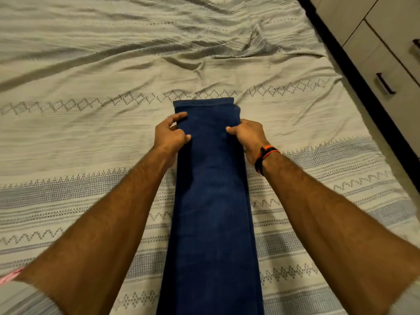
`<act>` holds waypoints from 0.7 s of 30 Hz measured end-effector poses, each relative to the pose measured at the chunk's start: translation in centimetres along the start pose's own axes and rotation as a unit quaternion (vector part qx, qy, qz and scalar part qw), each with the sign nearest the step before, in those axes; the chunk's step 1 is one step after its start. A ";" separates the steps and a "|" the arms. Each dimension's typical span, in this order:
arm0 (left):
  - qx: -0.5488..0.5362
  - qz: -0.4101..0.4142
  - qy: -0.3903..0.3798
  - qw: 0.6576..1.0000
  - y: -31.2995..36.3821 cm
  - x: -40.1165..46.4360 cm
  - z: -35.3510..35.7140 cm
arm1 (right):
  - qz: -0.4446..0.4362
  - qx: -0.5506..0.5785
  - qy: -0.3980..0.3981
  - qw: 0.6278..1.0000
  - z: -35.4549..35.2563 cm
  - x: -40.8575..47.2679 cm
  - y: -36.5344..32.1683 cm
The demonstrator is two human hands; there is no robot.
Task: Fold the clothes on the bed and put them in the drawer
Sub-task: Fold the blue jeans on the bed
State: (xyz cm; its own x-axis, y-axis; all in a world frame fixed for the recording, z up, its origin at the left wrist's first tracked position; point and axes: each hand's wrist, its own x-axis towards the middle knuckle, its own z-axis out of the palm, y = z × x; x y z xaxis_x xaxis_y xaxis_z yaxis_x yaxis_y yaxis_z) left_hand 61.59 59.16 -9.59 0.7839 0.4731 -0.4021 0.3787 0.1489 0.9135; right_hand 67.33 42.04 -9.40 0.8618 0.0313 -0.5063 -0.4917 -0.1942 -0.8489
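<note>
Fingers of left hand (170, 134) & right hand (248, 137) curl round side edges of dark blue trousers (213, 201), folded into long narrow strip, far end doubled, flat on bed (91, 123). Drawers (386, 71) at right.

Bedsheet (113, 71): pale grey-beige, heavily wrinkled toward the far end, woven with bands of zigzags and diamonds; broader blue-grey stripes nearer the camera. Wristband (263, 156): black and orange. Pink fabric (10, 277) just shows at the lower left edge. Dark bed frame (354, 69) runs diagonally along the right side, a narrow strip of floor (384, 142) beside it.
</note>
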 end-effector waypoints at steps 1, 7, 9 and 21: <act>-0.011 0.005 0.014 1.000 0.6 -0.6 -0.2 | -0.010 0.015 -0.008 1.000 -0.5 -0.6 -0.3; -0.042 -0.019 0.021 0.999 4.7 -6.7 -2.1 | -0.097 0.025 -0.031 0.994 -3.4 -7.5 -2.4; 0.011 0.016 -0.004 1.000 5.5 -10.0 -3.2 | -0.114 -0.019 -0.027 0.993 -4.6 -10.7 -2.6; 0.465 0.145 -0.121 0.865 -2.7 -31.3 -11.0 | -0.205 -0.376 -0.052 0.902 -8.9 -32.4 8.2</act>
State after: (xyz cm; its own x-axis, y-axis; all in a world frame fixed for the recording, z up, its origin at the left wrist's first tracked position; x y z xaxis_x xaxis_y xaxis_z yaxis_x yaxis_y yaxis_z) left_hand 30.67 53.49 1.24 0.9496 0.1612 -0.2688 0.2930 -0.7610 0.5789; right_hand 36.47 30.70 1.37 0.9163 0.3354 -0.2189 0.1225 -0.7550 -0.6441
